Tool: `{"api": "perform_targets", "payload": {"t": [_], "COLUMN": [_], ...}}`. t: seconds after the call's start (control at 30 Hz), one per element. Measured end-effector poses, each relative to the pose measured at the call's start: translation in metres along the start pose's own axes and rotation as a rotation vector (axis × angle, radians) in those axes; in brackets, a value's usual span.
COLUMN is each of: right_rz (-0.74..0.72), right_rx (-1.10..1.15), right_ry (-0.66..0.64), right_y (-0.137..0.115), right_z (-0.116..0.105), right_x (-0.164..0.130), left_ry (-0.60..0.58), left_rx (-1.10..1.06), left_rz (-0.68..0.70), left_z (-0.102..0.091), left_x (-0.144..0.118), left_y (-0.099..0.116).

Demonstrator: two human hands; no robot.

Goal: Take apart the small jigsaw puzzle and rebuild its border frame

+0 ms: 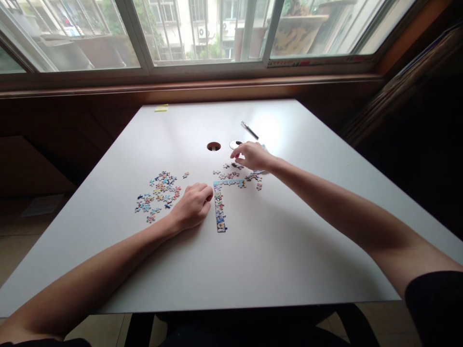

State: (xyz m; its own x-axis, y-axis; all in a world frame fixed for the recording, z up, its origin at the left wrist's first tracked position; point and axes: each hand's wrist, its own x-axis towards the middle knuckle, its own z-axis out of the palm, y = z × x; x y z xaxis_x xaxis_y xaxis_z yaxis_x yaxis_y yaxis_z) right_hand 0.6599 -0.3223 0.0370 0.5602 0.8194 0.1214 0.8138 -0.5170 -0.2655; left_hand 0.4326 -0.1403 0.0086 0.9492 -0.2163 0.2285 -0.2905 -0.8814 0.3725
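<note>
An L-shaped strip of joined jigsaw pieces (220, 207) lies on the white table (289, 231), one arm running toward me and the other to the right. Just left of its corner rests my left hand (195, 202), fingers curled closed; whatever is inside them, if anything, is hidden. My right hand (255, 156) hovers over loose jigsaw pieces (229, 175) beyond the strip, its thumb and bent fingers apart. A few more pieces (254, 178) lie below that hand. To the left of my left hand spreads a larger scatter of loose pieces (162, 188).
A dark pen (250, 130) lies beyond my right hand. A round hole (213, 146) is cut in the tabletop, with a pale round disc (236, 144) beside it. Yellow paper (161, 108) sits at the far left edge, below the window (206, 31).
</note>
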Motion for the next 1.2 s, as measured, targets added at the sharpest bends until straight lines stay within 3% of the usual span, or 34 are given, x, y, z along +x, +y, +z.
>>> {"api": "perform_targets", "payload": {"t": [0.67, 0.73, 0.83, 0.9, 0.97, 1.07, 1.2], "right_rz": [-0.022, 0.004, 0.029, 0.07, 0.122, 0.065, -0.106], "right_rx": [0.116, 0.188, 0.351, 0.65, 0.792, 0.739, 0.615], "right_ry": [-0.055, -0.031, -0.049, -0.078, -0.104, -0.063, 0.025], "right_y": [-0.023, -0.028, -0.045, -0.063, -0.083, -0.104, -0.111], "right_z": [0.0, -0.004, -0.004, 0.003, 0.015, 0.031, 0.04], "right_x": [0.019, 0.005, -0.038, -0.076, -0.11, -0.14, -0.146], "left_ry": [0.055, 0.055, 0.049, 0.046, 0.059, 0.077, 0.043], "left_rx": [-0.005, -0.02, -0.054, -0.083, -0.143, -0.256, -0.301], "left_rz": [0.015, 0.013, 0.017, 0.04, 0.117, 0.333, 0.572], "left_z": [0.003, 0.004, 0.004, 0.003, 0.0, -0.004, -0.007], "left_x": [0.001, 0.002, 0.002, 0.002, 0.0, -0.006, -0.016], "left_y": [-0.001, -0.002, -0.004, -0.005, -0.005, -0.005, -0.001]}}
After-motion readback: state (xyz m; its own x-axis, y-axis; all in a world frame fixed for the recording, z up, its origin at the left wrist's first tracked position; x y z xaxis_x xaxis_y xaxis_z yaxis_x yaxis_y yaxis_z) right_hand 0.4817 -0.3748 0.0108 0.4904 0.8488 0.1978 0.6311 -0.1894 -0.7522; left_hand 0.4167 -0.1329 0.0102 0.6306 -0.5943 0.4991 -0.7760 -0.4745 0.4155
